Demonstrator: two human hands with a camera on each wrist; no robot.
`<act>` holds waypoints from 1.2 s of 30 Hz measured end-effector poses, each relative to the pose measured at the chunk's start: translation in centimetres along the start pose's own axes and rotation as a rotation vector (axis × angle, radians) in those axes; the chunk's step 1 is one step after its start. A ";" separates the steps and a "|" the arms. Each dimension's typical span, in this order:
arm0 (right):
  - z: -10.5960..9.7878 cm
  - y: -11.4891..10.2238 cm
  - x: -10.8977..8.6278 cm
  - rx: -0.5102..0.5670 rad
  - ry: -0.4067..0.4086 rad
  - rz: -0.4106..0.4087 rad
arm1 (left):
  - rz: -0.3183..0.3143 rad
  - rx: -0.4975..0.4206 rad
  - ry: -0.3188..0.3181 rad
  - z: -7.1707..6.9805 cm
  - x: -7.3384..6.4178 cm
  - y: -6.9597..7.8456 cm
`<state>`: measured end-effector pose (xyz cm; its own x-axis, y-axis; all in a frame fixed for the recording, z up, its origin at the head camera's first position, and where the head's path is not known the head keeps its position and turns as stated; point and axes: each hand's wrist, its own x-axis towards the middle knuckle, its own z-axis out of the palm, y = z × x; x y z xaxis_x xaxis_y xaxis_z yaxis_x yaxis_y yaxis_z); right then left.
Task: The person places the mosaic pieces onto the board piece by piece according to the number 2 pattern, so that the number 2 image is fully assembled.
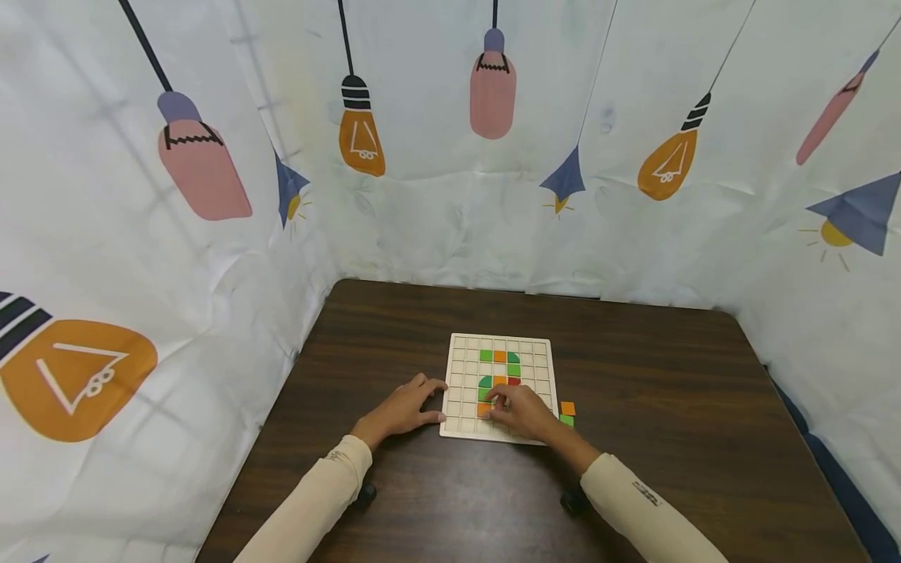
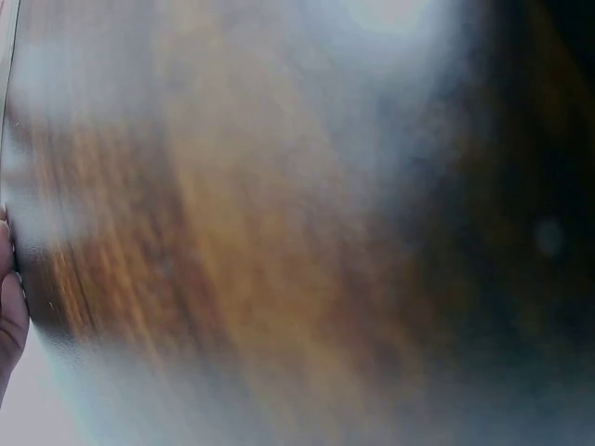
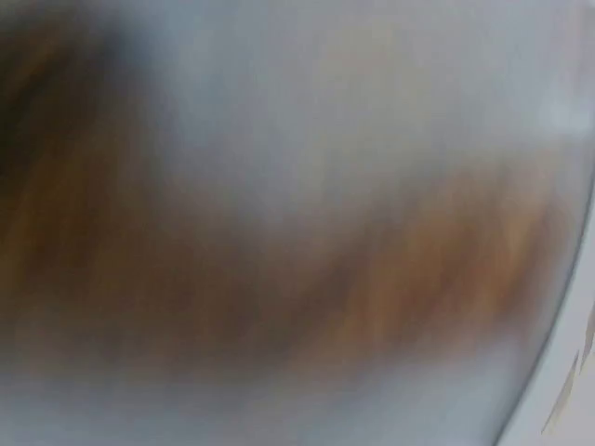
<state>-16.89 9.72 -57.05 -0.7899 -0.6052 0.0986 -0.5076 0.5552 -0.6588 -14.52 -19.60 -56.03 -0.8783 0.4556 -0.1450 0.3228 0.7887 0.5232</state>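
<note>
A pale square board (image 1: 464,367) with a grid of cells lies on the dark table. Square tiles on it include a green one (image 1: 486,356), an orange one (image 1: 500,356) and a red one (image 1: 515,381). Green pieces with a rounded corner (image 1: 513,357) sit among them. My left hand (image 1: 407,405) touches the board's left edge with its thumb and fingers apart. Over the lower middle of the board, my right hand (image 1: 522,410) has bent fingers, its thumb beside an orange tile (image 1: 483,410). Whether it pinches a tile I cannot tell.
Just right of the board, a loose orange tile (image 1: 568,408) and a green tile (image 1: 566,421) lie on the brown table (image 1: 655,391). Printed cloth (image 1: 436,227) hangs behind and at both sides. Both wrist views show mostly blurred tabletop.
</note>
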 end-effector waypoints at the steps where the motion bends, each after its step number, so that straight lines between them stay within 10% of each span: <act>1: -0.5 0.3 -0.3 0.016 0.006 -0.005 | 0.003 -0.003 -0.002 0.0 0.0 0.0; 17: -7.8 6.2 -6.8 0.226 0.054 0.048 | 0.002 -0.010 -0.006 0.0 0.2 -0.3; 36: -9.4 9.0 -7.9 0.033 -0.103 0.180 | 0.002 -0.009 -0.001 -0.1 0.0 0.0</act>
<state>-18.46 24.81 -56.74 -0.8264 -0.5544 -0.0985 -0.3490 0.6416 -0.6831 -14.60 -19.63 -55.99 -0.8774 0.4573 -0.1447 0.3213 0.7843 0.5306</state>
